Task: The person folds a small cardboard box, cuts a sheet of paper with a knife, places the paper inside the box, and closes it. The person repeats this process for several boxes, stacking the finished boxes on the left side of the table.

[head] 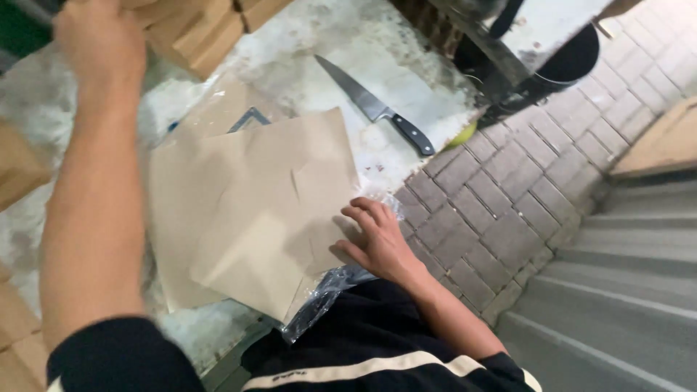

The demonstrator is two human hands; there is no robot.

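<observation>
My right hand (377, 239) lies flat with spread fingers on the near corner of a stack of brown paper sheets (247, 210) on a worn white worktop (406, 65). Clear plastic film (327, 290) sticks out from under the sheets beside that hand. My left arm stretches across the left of the view, and my left hand (98, 36) rests against a stack of cardboard boxes (196, 33) at the far end. That hand is blurred, so its grip is unclear. A black-handled kitchen knife (377, 109) lies on the worktop beyond the paper, touched by neither hand.
More cardboard boxes (18, 167) crowd the left edge. The worktop's side is faced with grey bricks (494, 203), and grey steps (617, 290) run to the right. A black bucket (573, 54) and a yellow-green object (461, 134) sit near the top right.
</observation>
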